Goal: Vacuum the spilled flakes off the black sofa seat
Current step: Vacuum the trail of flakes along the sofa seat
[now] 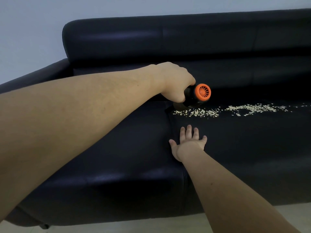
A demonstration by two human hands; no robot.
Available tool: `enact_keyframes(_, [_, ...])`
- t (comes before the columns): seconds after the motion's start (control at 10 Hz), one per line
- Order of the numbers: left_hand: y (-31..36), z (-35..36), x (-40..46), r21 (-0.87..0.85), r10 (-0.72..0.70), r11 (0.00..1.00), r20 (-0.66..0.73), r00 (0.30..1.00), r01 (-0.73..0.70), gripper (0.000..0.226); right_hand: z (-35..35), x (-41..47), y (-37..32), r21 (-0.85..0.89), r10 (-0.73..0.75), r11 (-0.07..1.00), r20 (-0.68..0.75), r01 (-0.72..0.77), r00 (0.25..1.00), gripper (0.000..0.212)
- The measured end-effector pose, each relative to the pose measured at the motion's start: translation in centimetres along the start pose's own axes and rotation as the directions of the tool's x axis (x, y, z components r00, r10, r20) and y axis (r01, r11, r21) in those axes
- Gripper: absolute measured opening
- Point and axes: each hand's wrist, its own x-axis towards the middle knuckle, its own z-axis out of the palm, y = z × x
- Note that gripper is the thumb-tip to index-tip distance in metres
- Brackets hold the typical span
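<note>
A: Nearest us, the right hand [188, 143] lies flat on the black sofa seat [244, 148], fingers straight and spread, holding nothing.

B: And the left hand [176, 84], farther back?

A: Curled around a small handheld vacuum [195, 96], orange vent cap facing us, its nozzle down at the seat.

B: The flakes [235, 110]?

A: A pale strip across the seat, running right from the nozzle, beyond the right hand's fingertips.

Both forearms bare to the frame edge, left hand [175, 81] and right hand [189, 142] ungloved.
</note>
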Motion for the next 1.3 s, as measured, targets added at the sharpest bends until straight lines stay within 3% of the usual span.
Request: enact_keyframes(1.3, [1.5,-0.4,1.9,0.007,0.029,1.0,-0.041,0.999,-0.029,0.022,0.0,-0.2,0.1,0.013,-0.007,1.0,-0.007,0.007,1.0,0.077])
